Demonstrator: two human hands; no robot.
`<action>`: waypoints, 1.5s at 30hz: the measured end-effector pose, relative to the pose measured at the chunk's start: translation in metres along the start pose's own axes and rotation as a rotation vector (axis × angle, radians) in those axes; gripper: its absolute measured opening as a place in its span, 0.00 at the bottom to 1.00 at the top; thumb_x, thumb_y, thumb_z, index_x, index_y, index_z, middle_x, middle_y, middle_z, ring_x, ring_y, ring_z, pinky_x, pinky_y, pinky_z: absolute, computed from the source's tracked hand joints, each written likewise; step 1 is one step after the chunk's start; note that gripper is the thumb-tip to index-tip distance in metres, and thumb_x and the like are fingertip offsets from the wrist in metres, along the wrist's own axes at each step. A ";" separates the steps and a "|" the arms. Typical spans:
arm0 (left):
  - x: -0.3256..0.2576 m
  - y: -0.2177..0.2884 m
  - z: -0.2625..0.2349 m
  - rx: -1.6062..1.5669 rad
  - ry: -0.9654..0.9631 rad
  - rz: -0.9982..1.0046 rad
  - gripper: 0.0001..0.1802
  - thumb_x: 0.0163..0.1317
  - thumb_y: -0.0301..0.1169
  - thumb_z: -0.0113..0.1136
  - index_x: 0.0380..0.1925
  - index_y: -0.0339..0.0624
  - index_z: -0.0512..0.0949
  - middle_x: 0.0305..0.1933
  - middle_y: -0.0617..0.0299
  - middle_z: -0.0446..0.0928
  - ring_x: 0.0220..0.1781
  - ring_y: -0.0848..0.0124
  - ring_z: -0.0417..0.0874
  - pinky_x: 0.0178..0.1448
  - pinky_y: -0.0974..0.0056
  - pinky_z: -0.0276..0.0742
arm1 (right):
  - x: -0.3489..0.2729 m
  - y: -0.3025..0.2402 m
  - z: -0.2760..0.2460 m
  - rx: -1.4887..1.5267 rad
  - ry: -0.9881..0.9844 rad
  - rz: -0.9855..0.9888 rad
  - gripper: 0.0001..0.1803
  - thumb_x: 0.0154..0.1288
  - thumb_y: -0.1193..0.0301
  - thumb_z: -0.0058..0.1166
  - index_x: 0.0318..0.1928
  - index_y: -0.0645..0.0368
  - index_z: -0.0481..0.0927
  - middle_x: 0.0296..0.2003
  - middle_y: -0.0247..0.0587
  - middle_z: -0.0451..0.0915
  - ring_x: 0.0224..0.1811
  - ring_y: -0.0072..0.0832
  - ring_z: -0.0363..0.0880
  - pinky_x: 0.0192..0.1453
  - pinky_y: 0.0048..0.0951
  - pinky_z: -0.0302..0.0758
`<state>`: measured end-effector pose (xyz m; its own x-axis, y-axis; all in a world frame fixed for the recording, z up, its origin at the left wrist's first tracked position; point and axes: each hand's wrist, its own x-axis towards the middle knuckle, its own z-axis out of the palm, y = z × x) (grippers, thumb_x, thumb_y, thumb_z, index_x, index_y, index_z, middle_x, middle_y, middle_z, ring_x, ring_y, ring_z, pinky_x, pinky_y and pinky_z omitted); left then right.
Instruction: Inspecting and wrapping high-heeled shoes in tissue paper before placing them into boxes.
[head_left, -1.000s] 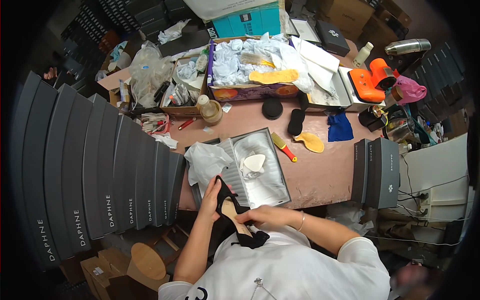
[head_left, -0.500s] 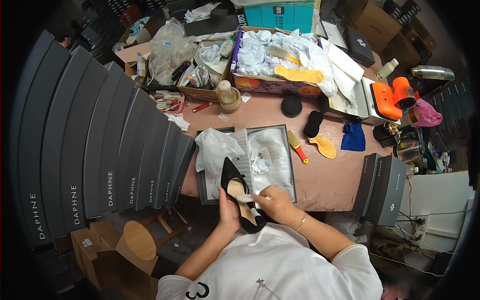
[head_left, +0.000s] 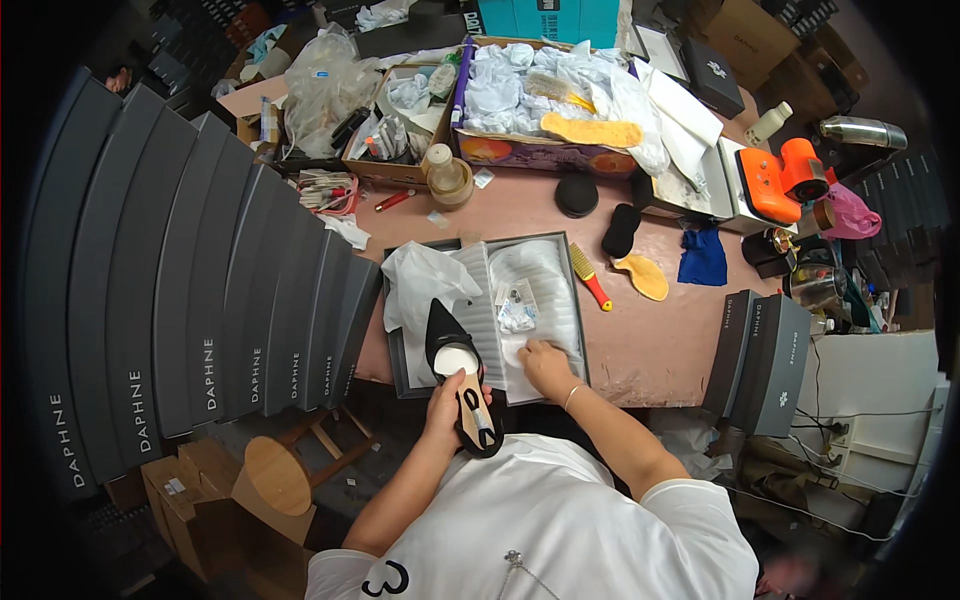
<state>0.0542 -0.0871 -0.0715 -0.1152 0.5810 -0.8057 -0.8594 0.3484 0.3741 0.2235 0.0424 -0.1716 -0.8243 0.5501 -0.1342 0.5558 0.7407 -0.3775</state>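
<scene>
Shoe [head_left: 472,405] pinched in L hand [head_left: 441,410]; R hand [head_left: 550,370] over box [head_left: 402,375], fingers curled, can't tell if pinching smth.

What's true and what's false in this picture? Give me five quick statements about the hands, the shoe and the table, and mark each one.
1. The left hand holds a black shoe. True.
2. The right hand grips the shoe too. False: it is at the open box, apart from the shoe.
3. A white piece shows inside the shoe. True.
4. The blue cloth lies in the open box. False: it lies on the table, to the right of the box.
5. The red-handled brush lies between the open box and the blue cloth. True.
</scene>
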 end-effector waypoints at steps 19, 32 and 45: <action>0.001 -0.008 0.019 0.098 -0.036 0.053 0.25 0.66 0.52 0.52 0.50 0.43 0.70 0.31 0.60 0.78 0.30 0.69 0.82 0.33 0.65 0.79 | 0.000 -0.076 -0.107 0.279 0.099 -0.068 0.19 0.54 0.70 0.61 0.47 0.63 0.75 0.44 0.51 0.76 0.44 0.44 0.77 0.44 0.35 0.77; 0.002 -0.018 0.027 0.079 -0.270 0.035 0.38 0.66 0.65 0.35 0.62 0.48 0.61 0.58 0.61 0.70 0.57 0.69 0.74 0.59 0.61 0.71 | 0.022 -0.079 -0.092 0.474 0.391 0.001 0.15 0.52 0.76 0.58 0.42 0.59 0.75 0.35 0.44 0.73 0.37 0.42 0.76 0.38 0.37 0.75; 0.000 0.001 0.009 0.050 -0.092 -0.049 0.23 0.67 0.47 0.53 0.40 0.33 0.72 0.35 0.53 0.78 0.36 0.64 0.83 0.42 0.63 0.82 | 0.058 -0.006 -0.066 -0.007 -0.022 0.150 0.17 0.53 0.69 0.56 0.45 0.56 0.80 0.42 0.48 0.80 0.46 0.41 0.78 0.47 0.44 0.72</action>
<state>0.0580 -0.0804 -0.0676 -0.0250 0.6265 -0.7791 -0.8369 0.4131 0.3591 0.1799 0.0951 -0.1172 -0.7337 0.6466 -0.2086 0.6738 0.6531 -0.3455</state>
